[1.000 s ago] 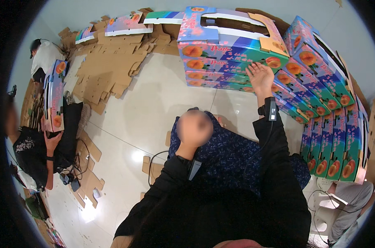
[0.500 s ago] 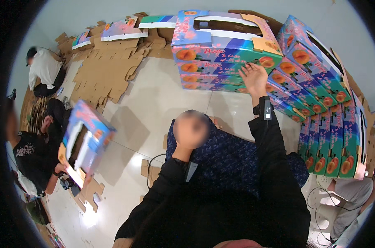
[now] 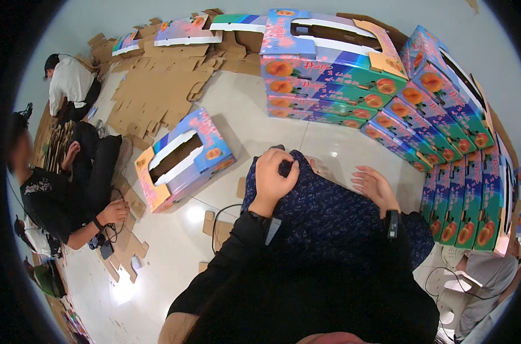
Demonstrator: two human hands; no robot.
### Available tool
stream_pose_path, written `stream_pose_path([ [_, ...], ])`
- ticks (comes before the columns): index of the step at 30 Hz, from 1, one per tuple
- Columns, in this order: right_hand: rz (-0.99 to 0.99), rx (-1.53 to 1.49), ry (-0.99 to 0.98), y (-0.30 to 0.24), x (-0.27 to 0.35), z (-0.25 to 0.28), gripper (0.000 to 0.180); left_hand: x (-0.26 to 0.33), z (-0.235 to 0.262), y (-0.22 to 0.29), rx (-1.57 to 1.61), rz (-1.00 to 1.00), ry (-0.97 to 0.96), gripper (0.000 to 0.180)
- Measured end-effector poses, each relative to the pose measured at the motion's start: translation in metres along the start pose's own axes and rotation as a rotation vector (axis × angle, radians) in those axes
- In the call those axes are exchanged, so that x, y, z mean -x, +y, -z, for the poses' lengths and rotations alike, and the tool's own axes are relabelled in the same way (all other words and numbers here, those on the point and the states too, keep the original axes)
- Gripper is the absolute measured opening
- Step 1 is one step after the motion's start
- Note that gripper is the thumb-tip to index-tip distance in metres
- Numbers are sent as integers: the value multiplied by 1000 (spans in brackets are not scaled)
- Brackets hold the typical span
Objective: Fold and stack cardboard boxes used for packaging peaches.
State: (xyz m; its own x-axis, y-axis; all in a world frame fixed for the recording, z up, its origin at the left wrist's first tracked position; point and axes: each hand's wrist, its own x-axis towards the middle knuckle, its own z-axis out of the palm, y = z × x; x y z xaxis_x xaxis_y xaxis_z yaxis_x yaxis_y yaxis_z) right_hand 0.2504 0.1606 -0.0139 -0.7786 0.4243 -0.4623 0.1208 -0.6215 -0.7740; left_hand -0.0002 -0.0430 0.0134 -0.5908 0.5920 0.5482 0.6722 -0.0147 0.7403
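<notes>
My left hand (image 3: pixel 273 179) rests on my knee, which is covered in dark blue patterned cloth (image 3: pixel 323 223). Its fingers are loosely curled, with a gap between thumb and forefinger and nothing held. On the other side of the cloth, my right hand (image 3: pixel 377 188) is open, fingers stretched, empty. A printed fruit carton (image 3: pixel 206 150) with a handle slot on top stands on the floor ahead to the left, apart from both hands. Farther ahead is a stack of similar cartons (image 3: pixel 329 80).
More cartons (image 3: pixel 427 86) stand stacked to the right, with upright ones (image 3: pixel 467 198) nearer me. Flattened brown cardboard (image 3: pixel 157 86) covers the floor at far left. A co-worker in black (image 3: pixel 48 200) sits at left; another in white (image 3: pixel 71 83) crouches behind. A black cable (image 3: pixel 216 226) lies near my left arm.
My right hand has come down from the carton stack to beside my lap. The co-worker has let go of the loose carton, which has moved right, toward me. My left hand stays at my knee.
</notes>
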Motion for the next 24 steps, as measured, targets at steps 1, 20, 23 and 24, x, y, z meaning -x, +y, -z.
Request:
stream_pose_path([
  [1, 28, -62, 66, 4, 11, 11, 38, 4, 4, 0, 5, 2, 49, 14],
  [20, 303, -297, 351, 33, 126, 41, 34, -2, 151, -201, -926, 612, -356, 113],
  [23, 309, -301, 293, 30, 120, 33, 36, 17, 149, -220, -800, 581, -197, 95],
  [24, 319, -304, 300, 31, 122, 31, 37, 24, 139, -207, -845, 438, -106, 84],
])
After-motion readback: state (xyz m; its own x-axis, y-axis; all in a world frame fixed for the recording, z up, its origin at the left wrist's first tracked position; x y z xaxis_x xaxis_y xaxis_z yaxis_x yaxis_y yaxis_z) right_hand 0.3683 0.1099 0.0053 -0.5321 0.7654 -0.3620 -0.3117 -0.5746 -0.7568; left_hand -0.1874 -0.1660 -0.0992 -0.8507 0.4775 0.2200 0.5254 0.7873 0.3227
